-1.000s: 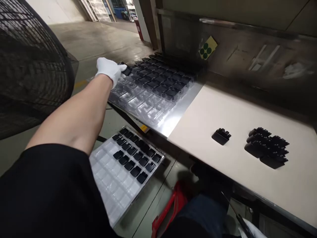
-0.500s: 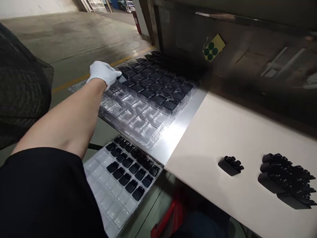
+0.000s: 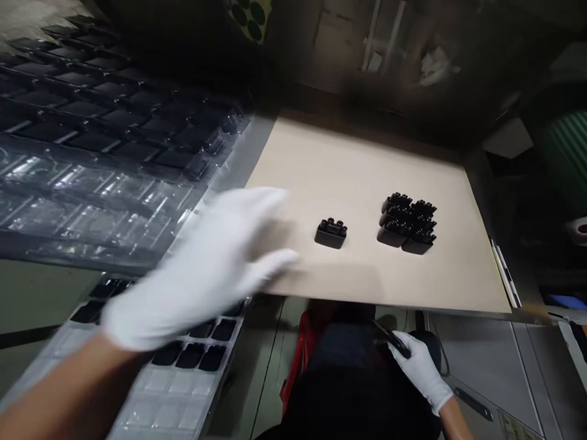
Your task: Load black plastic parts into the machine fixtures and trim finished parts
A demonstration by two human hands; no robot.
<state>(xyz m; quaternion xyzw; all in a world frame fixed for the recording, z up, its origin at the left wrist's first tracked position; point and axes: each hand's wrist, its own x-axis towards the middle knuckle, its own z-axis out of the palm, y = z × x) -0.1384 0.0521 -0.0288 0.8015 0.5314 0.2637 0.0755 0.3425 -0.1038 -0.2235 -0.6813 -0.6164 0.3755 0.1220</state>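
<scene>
My left hand [image 3: 202,269], in a white glove and blurred by motion, reaches over the left edge of the beige work surface with thumb and fingers apart. To its right, a single small black plastic part [image 3: 331,233] with several knobs on top sits on the surface, not touched. Lower down, over my lap, my right hand [image 3: 419,366], also gloved, is closed around a slim black handle [image 3: 398,344]; the tool's far end is too dark to make out. Farther right stands a tight group of several similar black parts [image 3: 406,225].
A clear plastic tray [image 3: 87,201] with rows of black pieces lies at the left. Below it is another tray [image 3: 156,397], partly filled. Pens [image 3: 507,275] lie along the right edge of the beige board [image 3: 339,165]. A red stool [image 3: 300,357] shows underneath.
My left hand has come back from the clear tray toward the single black part, its fingers now apart. The view has swung right, bringing my right hand with the black-handled tool into sight.
</scene>
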